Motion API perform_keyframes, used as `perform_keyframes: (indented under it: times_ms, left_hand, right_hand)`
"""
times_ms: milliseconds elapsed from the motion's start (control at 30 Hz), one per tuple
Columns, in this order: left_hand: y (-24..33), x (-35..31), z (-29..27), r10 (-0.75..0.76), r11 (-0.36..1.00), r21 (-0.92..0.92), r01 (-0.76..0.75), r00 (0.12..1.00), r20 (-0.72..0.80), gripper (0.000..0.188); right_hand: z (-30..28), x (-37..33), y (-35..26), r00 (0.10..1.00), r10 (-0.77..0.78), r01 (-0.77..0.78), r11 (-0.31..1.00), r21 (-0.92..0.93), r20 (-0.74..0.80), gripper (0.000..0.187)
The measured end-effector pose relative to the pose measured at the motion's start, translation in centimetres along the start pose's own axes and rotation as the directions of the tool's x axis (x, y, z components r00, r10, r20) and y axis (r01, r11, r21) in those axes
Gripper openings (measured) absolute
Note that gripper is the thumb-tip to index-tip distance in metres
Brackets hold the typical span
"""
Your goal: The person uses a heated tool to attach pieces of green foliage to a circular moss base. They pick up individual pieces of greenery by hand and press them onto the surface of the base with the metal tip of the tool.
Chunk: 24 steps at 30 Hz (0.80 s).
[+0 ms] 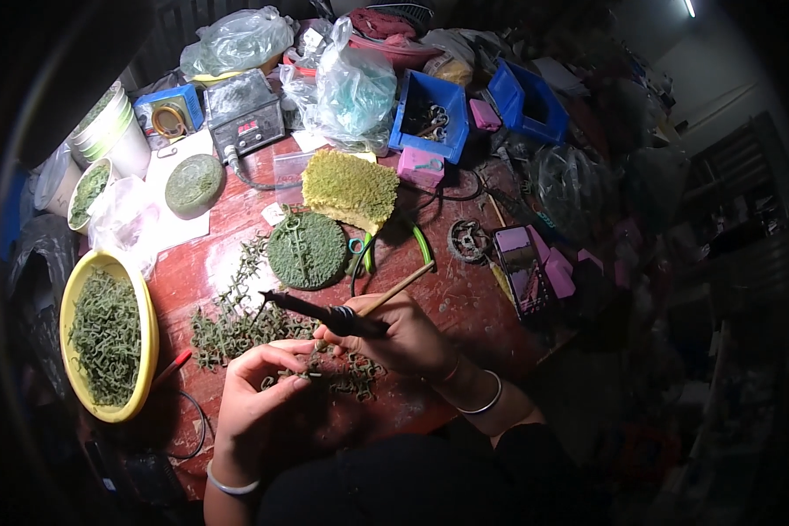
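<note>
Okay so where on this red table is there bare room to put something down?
Bare red table shows between the right hand and the phone, below the green cable. A smaller strip lies between the yellow bowl and the loose green pieces. The back, around the blue bins and plastic bags, is crowded.

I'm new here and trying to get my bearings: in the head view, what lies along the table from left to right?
Yellow bowl of green wax pieces → loose pile of green pieces → round green disc → left hand and right hand holding a dark heated tool → small metal ring part → phone.
</note>
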<state>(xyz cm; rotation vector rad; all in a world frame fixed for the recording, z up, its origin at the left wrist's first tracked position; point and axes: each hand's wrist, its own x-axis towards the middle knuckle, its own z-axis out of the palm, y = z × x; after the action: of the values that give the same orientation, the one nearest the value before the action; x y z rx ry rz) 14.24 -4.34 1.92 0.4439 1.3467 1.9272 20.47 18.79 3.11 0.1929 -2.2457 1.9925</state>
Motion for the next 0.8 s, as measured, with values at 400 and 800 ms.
perform_keyframes:
  times_ms: [400,800]
  left_hand:
    - [0.41,0.01,0.48,0.02,0.999,0.028,-0.02,1.0,-0.008,0.017]
    - [0.31,-0.18,-0.33,0.002,0.995,-0.095,-0.006,0.999,-0.049,0.016]
  right_hand:
    - [0.33,0.0,0.35,0.996,-0.061,0.059,0.998,-0.026,-0.064,0.008]
    - [0.83,-0.27,-0.39,0.973,-0.112,0.117,0.993,0.016,-0.202,0.013]
